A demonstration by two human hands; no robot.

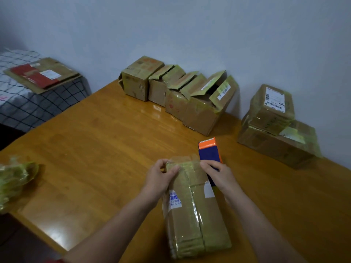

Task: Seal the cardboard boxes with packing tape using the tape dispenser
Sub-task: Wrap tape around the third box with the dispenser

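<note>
A long cardboard box (195,215) lies on the wooden table (95,141) in front of me, its top flaps closed and covered with clear and yellowish tape. My left hand (161,177) grips the box's far left corner, thumb on top. My right hand (220,173) pinches the far right corner at the tape's end. The tape dispenser (209,152), blue with an orange cutter head, lies on the table just beyond and right of the box, partly behind my right hand.
Several cardboard boxes (182,93) with loose flaps stand in a row along the wall. Two taped boxes (273,124) are stacked at the right. A wad of crumpled yellowish tape (15,179) lies at the left edge. Flattened cardboard (41,74) rests on a checked bed.
</note>
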